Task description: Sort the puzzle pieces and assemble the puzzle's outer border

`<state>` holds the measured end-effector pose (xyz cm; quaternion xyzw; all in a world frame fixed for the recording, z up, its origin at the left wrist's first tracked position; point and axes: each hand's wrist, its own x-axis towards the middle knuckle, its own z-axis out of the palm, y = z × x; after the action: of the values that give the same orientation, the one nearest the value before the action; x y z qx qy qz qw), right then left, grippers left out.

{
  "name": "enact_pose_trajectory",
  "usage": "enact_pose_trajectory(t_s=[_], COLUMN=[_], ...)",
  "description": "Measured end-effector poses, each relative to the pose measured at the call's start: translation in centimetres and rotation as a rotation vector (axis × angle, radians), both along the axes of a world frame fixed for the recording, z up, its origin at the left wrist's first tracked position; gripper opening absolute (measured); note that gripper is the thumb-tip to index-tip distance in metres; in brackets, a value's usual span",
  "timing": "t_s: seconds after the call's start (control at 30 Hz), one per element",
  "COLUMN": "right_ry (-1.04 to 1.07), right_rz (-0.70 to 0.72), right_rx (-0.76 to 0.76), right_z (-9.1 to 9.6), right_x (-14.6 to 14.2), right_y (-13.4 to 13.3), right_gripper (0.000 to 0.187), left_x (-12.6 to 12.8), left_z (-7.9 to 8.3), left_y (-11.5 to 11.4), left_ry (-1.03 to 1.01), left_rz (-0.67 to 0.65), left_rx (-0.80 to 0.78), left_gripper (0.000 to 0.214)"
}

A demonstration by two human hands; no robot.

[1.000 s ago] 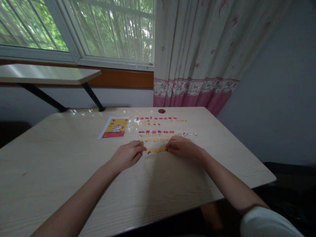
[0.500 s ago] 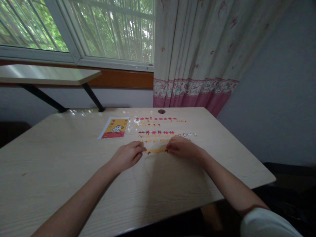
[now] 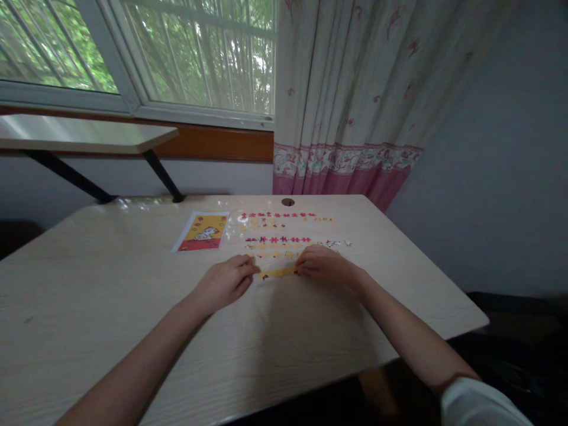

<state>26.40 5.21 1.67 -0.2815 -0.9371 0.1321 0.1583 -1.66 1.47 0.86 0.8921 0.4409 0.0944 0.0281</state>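
Observation:
A short strip of joined yellow puzzle pieces (image 3: 278, 273), with dark red bits at its ends, lies flat on the near side of the loose pieces. My left hand (image 3: 227, 281) is closed, its fingertips pressed at the strip's left end. At the right end, my right hand (image 3: 326, 264) pinches the strip between thumb and fingers. Beyond them are rows of puzzle pieces: red ones (image 3: 278, 239) with yellow ones (image 3: 264, 255) below, and another red row (image 3: 279, 215) farther back. White pieces (image 3: 332, 243) lie just past my right hand, which partly hides the nearer rows.
A picture card (image 3: 205, 232) of a white animal on yellow and red lies left of the rows. The wooden desk (image 3: 110, 307) has a cable hole (image 3: 288, 202) at its back edge. A raised shelf (image 3: 89, 133) stands back left, below the window; a curtain (image 3: 337, 106) hangs behind.
The view has shifted slightly. Both hands stay at the two ends of the yellow strip, with hardly any movement against the desk.

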Motion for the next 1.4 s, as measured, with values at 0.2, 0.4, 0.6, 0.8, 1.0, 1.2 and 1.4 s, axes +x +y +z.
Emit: enact_pose_trajectory(t_s=[0.2, 0.4, 0.6, 0.8, 1.0, 1.2, 1.4], right_ry=[0.018, -0.052, -0.133, -0.122, -0.125, -0.115, -0.108], right_rz=[-0.036, -0.141, -0.355, -0.315, -0.321, -0.317, -0.349], right_rx=[0.026, -0.032, -0.025, -0.037, -0.034, -0.054, -0.090], right_z=[1.3, 2.6, 1.7, 1.1, 0.4, 0.2, 0.6], right_x=[-1.1, -4.0, -6.6, -8.9, -10.5, -10.5, -8.4], right_y=[1.5, 6.6, 11.3, 12.0, 12.3, 12.7, 13.9], right_gripper=[0.014, 0.019, 0.021, 0.019, 0.020, 0.019, 0.020], left_x=[-0.1, -0.2, -0.2, -0.2, -0.2, -0.1, 0.0], left_z=[-0.2, -0.3, -0.3, -0.2, -0.1, 0.1, 0.0], left_y=[0.1, 0.1, 0.1, 0.0, -0.1, -0.2, -0.2], left_ry=[-0.015, -0.009, 0.002, -0.026, -0.012, -0.001, -0.011], left_rz=[0.012, -0.005, -0.019, -0.022, -0.013, -0.016, -0.010], left_rx=[0.020, 0.027, 0.039, 0.092, 0.081, 0.076, 0.070], left_gripper=[0.031, 0.031, 0.029, 0.026, 0.027, 0.027, 0.027])
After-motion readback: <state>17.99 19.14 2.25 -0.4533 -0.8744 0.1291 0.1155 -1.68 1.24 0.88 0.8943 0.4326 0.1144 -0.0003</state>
